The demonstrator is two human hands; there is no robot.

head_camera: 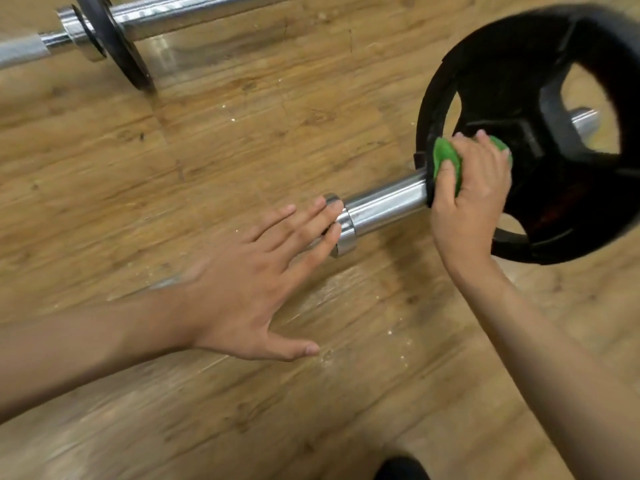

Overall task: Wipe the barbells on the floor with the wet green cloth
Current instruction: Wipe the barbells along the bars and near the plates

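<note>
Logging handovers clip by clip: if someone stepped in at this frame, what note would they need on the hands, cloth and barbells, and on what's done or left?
The right hand grips the green cloth and presses it on the black plate of the near barbell.
The left hand is open, with straight fingers touching the barbell's collar.
The second barbell lies on the wooden floor at top left, with no hand on it.
Done: wiping of the near plate is under way; how much is clean cannot be told.
Left: likely the rest of this barbell, then the second one.
</note>
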